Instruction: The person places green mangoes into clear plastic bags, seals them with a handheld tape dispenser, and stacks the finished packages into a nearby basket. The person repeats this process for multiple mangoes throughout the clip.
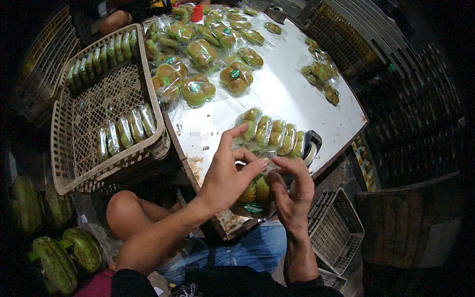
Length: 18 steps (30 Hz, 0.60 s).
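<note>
A clear plastic bag of green-brown buns (pixel 256 193) with a green label hangs at the near edge of the table, between my hands. The thumb of my left hand (pixel 222 173) pinches the plastic at the bag's neck, its index finger raised. From the other side, my right hand (pixel 295 193) has thumb and fingers closed on the same gathered plastic. Just beyond my fingers, several bagged buns (pixel 277 134) stand on edge in a row. A black tape dispenser (pixel 310 147) sits at the right end of that row, partly hidden.
More bagged buns (pixel 200 52) crowd the far left of the white table (pixel 282 89); a smaller cluster (pixel 321 72) lies far right. A plastic crate (pixel 158 106) at left holds two rows of bags. Another crate (pixel 358 222) stands low right. Large green oblong objects (pixel 52 257) lie lower left.
</note>
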Tool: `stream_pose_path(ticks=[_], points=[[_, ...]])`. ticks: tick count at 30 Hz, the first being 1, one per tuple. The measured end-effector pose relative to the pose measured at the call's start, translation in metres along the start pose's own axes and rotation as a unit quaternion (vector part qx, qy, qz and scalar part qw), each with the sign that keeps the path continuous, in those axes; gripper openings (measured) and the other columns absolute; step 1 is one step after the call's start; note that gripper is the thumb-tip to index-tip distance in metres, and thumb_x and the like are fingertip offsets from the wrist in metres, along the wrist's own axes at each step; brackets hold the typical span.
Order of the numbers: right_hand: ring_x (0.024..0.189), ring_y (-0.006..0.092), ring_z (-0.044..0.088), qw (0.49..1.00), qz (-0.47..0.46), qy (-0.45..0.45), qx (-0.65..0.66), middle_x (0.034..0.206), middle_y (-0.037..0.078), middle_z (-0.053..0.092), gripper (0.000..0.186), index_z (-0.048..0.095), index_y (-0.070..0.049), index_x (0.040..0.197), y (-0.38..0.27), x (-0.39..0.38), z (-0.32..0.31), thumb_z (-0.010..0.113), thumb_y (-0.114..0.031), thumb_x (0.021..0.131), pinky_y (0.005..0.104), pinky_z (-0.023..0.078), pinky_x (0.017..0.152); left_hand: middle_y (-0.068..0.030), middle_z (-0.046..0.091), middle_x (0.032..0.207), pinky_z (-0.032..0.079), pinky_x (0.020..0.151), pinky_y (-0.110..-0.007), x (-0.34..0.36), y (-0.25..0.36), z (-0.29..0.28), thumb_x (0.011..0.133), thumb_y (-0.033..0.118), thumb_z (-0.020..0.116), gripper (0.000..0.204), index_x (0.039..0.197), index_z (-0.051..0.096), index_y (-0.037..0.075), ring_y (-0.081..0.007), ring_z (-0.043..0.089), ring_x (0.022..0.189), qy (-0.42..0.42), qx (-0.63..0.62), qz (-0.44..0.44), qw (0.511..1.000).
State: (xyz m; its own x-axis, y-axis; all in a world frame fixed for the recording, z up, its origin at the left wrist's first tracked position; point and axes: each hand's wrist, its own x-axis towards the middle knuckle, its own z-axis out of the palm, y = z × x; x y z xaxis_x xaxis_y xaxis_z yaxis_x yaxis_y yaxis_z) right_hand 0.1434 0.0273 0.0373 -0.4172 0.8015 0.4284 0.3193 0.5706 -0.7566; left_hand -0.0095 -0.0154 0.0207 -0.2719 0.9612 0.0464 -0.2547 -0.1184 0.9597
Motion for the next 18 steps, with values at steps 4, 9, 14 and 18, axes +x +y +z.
stream_pose_path(ticks=[4, 9, 14, 18], points=[[0.102, 0.0291, 0.056, 0.991, -0.071, -0.010, -0.116, 0.105, 0.011, 0.058, 0.030, 0.068, -0.005, 0.107, 0.009, -0.006, -0.008, 0.072, 0.003, 0.079, 0.0401, 0.046, 0.085, -0.0105, 0.064, 0.096, 0.051, 0.073, -0.025, -0.010, 0.018, 0.008, 0.087, 0.008, 0.074, 0.050, 0.128, 0.049, -0.001, -0.0142, 0.062, 0.089, 0.038, 0.078, 0.055, 0.995], [0.117, 0.0324, 0.051, 0.989, -0.059, 0.030, -0.132, 0.119, 0.016, 0.054, 0.015, 0.065, -0.002, 0.092, 0.029, 0.007, 0.004, 0.074, -0.009, 0.083, 0.0421, 0.042, 0.098, -0.0158, 0.057, 0.119, 0.040, 0.100, -0.046, 0.004, 0.014, -0.005, 0.078, 0.017, 0.080, 0.022, 0.091, 0.067, 0.004, -0.0353, 0.049, 0.116, 0.005, 0.455, 0.249, 0.855], [0.115, 0.0206, 0.053, 0.854, 0.248, 0.168, 0.426, 0.128, 0.014, 0.057, 0.007, 0.059, -0.005, 0.094, 0.012, 0.009, 0.050, 0.065, -0.004, 0.091, 0.0367, 0.045, 0.098, -0.0071, 0.061, 0.093, 0.045, 0.081, -0.029, 0.009, -0.008, 0.004, 0.086, 0.016, 0.076, 0.022, 0.077, 0.061, 0.003, -0.0143, 0.054, 0.088, 0.123, 0.061, -0.021, 0.990], [0.108, 0.0186, 0.057, 0.880, 0.128, 0.189, 0.418, 0.128, 0.015, 0.058, 0.032, 0.045, -0.005, 0.128, 0.017, -0.001, 0.036, 0.056, -0.007, 0.098, 0.0351, 0.046, 0.096, -0.0016, 0.053, 0.080, 0.042, 0.073, -0.024, 0.010, -0.011, 0.004, 0.088, 0.005, 0.069, 0.028, 0.083, 0.041, 0.007, -0.0079, 0.045, 0.077, 0.167, 0.073, 0.144, 0.973]])
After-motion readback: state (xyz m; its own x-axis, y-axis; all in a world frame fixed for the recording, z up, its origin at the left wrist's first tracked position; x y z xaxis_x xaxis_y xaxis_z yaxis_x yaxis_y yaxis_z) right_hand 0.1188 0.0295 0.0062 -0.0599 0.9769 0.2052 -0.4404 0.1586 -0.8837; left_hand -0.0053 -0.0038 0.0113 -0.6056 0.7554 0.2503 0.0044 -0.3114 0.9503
